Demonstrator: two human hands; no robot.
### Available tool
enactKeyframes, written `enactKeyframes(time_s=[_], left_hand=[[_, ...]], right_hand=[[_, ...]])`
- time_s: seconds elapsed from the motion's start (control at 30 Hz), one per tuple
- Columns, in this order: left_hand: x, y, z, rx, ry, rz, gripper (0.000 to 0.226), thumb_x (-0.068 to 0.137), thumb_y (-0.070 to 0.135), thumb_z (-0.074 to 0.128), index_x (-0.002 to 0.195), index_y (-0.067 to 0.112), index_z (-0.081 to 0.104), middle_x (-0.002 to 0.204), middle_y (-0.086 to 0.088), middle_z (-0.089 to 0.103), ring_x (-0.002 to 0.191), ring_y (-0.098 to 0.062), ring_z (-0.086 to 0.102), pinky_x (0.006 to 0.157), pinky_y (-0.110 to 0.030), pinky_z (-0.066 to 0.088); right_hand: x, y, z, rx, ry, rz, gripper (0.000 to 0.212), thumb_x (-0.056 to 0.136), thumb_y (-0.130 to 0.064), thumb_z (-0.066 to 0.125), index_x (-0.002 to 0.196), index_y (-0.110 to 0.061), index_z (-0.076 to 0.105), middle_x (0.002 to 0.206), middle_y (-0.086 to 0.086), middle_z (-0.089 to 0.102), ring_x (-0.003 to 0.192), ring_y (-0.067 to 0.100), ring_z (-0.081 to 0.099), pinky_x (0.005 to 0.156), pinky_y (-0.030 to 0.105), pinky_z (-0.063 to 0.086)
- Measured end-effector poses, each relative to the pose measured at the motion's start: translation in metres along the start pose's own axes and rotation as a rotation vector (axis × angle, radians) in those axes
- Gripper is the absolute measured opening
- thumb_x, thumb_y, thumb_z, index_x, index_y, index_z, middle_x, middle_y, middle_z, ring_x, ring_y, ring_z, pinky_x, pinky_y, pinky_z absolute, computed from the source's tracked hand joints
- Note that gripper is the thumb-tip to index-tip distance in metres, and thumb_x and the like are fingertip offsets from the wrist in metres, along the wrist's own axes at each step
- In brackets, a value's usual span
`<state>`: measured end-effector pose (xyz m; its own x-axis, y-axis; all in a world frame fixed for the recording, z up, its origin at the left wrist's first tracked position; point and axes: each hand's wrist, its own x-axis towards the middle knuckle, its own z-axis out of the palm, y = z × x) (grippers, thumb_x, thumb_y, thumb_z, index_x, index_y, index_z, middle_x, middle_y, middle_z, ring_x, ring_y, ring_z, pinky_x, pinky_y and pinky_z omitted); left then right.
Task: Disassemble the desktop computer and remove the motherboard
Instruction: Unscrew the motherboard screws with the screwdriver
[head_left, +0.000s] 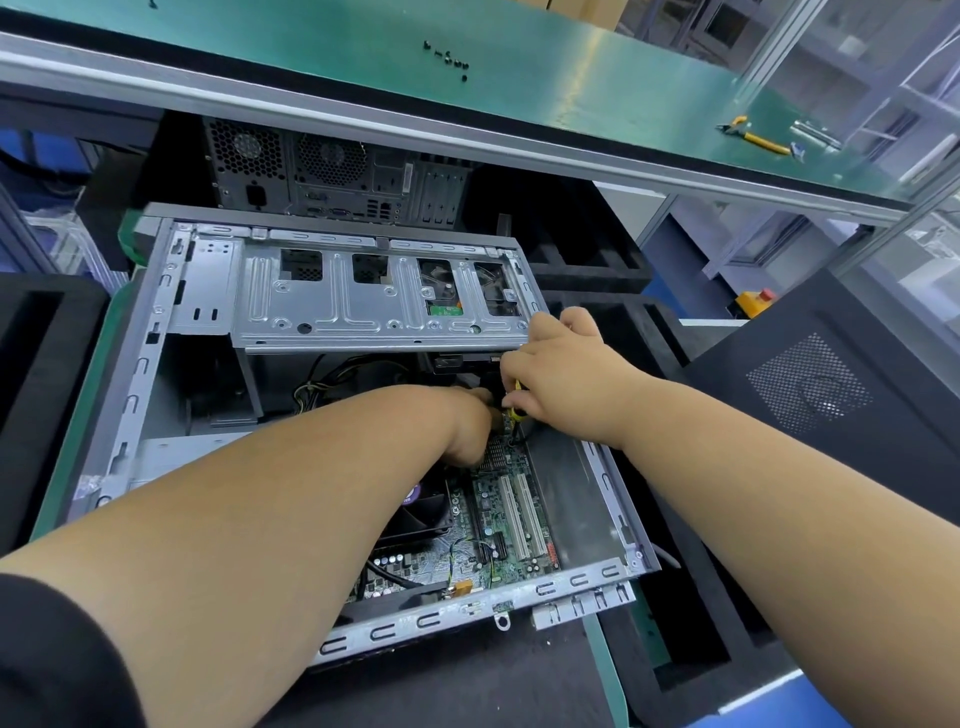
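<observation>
Open computer case (130, 374) lies on its side on the worktop, motherboard (498, 525) still inside. Right hand (566, 384) pinches a yellow cable (516, 413); left hand (467, 426) grip hidden. Best: brace board, pull connector straight out, no yanking.

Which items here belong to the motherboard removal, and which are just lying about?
In the job:
open computer case
motherboard
drive cage
yellow cable, pinched by right hand
left hand, reaching inside

Lying about:
second computer tower
yellow-handled pliers
loose black screws
black side panel
</observation>
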<state>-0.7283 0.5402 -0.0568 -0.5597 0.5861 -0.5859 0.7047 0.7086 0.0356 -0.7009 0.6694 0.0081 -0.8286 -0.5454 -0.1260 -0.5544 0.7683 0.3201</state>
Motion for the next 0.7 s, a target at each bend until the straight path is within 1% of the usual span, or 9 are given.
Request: enactKeyframes(time_s=[0.1,0.17,0.3,0.37,0.43,0.5,0.53,0.6,0.7], left_hand=[[0.001,0.0,0.001,0.01,0.023,0.007,0.06,0.09,0.02,0.05,0.146,0.021,0.03,0.146,-0.009,0.029,0.125,-0.027,0.042,0.095,-0.033,0.046],[0.001,0.0,0.0,0.016,0.023,0.003,0.062,0.091,0.022,0.051,0.148,0.022,0.028,0.149,-0.009,0.026,0.13,-0.028,0.039,0.101,-0.036,0.044],[-0.003,0.001,-0.002,0.0,0.016,0.011,0.059,0.091,0.022,0.05,0.146,0.018,0.03,0.145,-0.009,0.032,0.126,-0.026,0.042,0.099,-0.035,0.045],[-0.008,0.001,-0.004,-0.041,0.023,-0.005,0.049,0.09,0.023,0.051,0.137,0.011,0.042,0.128,-0.009,0.044,0.107,-0.026,0.05,0.092,-0.033,0.046],[-0.012,0.002,-0.006,-0.037,0.008,0.005,0.035,0.091,0.02,0.05,0.123,0.006,0.052,0.089,-0.005,0.046,0.087,-0.026,0.05,0.081,-0.03,0.044],[-0.013,0.003,-0.008,0.002,-0.008,0.009,0.03,0.092,0.017,0.048,0.12,0.007,0.053,0.075,-0.001,0.034,0.095,-0.028,0.055,0.077,-0.029,0.042],[-0.012,0.004,-0.008,0.016,-0.014,0.011,0.035,0.092,0.017,0.048,0.126,0.007,0.05,0.079,-0.002,0.038,0.106,-0.028,0.054,0.079,-0.029,0.043],[-0.008,0.003,-0.005,0.029,-0.002,0.011,0.053,0.092,0.018,0.049,0.143,0.013,0.035,0.118,-0.009,0.046,0.123,-0.026,0.044,0.09,-0.032,0.044],[-0.004,0.001,-0.003,0.051,0.008,0.029,0.065,0.091,0.018,0.049,0.15,0.02,0.022,0.148,-0.008,0.026,0.13,-0.023,0.035,0.097,-0.034,0.043]], right_hand=[[-0.002,0.001,0.0,0.042,0.017,-0.009,0.014,0.092,-0.029,0.052,0.104,-0.026,0.058,0.096,-0.012,0.059,0.105,0.019,0.037,0.091,0.038,0.018],[-0.004,0.001,-0.001,0.074,0.001,-0.013,0.02,0.087,-0.02,0.054,0.105,-0.027,0.058,0.1,-0.012,0.058,0.106,0.019,0.037,0.092,0.038,0.019],[-0.006,0.002,0.001,0.06,0.01,-0.023,0.018,0.089,-0.037,0.051,0.102,-0.027,0.059,0.098,-0.014,0.059,0.106,0.016,0.036,0.094,0.037,0.017],[-0.004,0.001,0.001,0.036,0.004,-0.007,0.033,0.094,-0.053,0.042,0.097,-0.026,0.059,0.092,-0.013,0.059,0.104,0.015,0.037,0.093,0.036,0.016],[-0.002,0.0,0.0,0.008,0.002,0.008,0.043,0.097,-0.056,0.03,0.094,-0.024,0.059,0.089,-0.013,0.059,0.102,0.016,0.036,0.09,0.036,0.016],[0.0,-0.002,0.0,-0.004,0.008,0.009,0.036,0.1,-0.048,0.031,0.098,-0.024,0.058,0.092,-0.012,0.06,0.102,0.016,0.036,0.088,0.035,0.015],[0.0,-0.002,0.001,0.014,0.014,0.009,0.029,0.1,-0.044,0.035,0.102,-0.025,0.057,0.094,-0.013,0.061,0.103,0.016,0.035,0.088,0.035,0.015],[0.0,-0.002,0.003,0.062,0.026,0.018,0.02,0.098,-0.038,0.044,0.108,-0.025,0.055,0.096,-0.013,0.059,0.105,0.016,0.035,0.088,0.034,0.015],[-0.001,-0.002,0.003,0.112,0.031,0.046,0.022,0.091,-0.037,0.055,0.109,-0.025,0.055,0.09,-0.013,0.048,0.108,0.017,0.036,0.094,0.036,0.017]])
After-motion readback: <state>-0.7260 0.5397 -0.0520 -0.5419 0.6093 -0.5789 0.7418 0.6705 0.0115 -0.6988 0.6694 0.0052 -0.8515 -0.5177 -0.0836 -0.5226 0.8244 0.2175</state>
